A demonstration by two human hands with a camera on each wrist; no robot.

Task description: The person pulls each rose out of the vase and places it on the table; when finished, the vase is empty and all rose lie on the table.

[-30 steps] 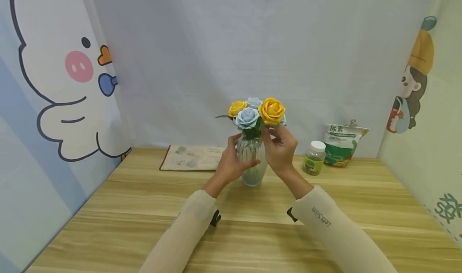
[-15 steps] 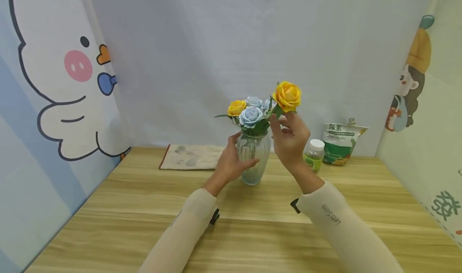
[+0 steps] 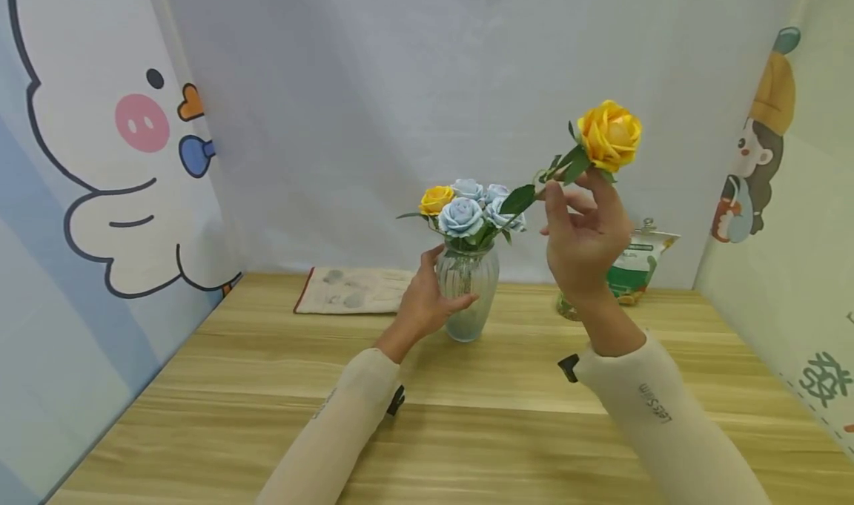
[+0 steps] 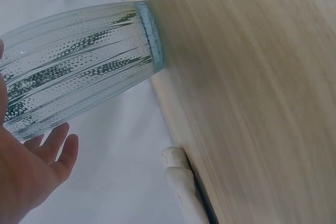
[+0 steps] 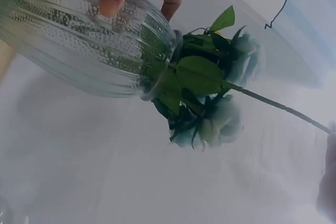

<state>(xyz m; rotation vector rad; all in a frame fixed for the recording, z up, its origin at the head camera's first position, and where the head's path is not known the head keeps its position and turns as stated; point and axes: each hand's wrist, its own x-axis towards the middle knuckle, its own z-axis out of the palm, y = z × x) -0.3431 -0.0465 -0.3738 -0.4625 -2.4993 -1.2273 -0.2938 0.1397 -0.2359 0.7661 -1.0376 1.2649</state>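
In the head view, a ribbed clear glass vase (image 3: 477, 290) stands upright on the table. My left hand (image 3: 427, 301) holds its left side, thumb across the front. Several pale blue roses (image 3: 460, 217) and a small yellow rose (image 3: 437, 200) sit in its mouth. Up and to the right, my right hand (image 3: 590, 245) pinches the stem of a larger yellow rose (image 3: 609, 136) just under the bloom. That stem slants down-left, its leaves near the vase mouth. In the right wrist view, the stem (image 5: 281, 106) runs towards the vase; its lower end is hidden among leaves.
A flat beige cloth piece (image 3: 353, 290) with a dark red edge lies at the back left. Behind my right forearm, a jar (image 3: 567, 308) is mostly hidden beside a clipped green and white bag (image 3: 640, 268). A pale curtain (image 3: 373, 119) hangs behind the table.
My right hand has moved up and to the right with the larger yellow rose, drawing more of its stem out of the bunch. My left hand stays on the vase.
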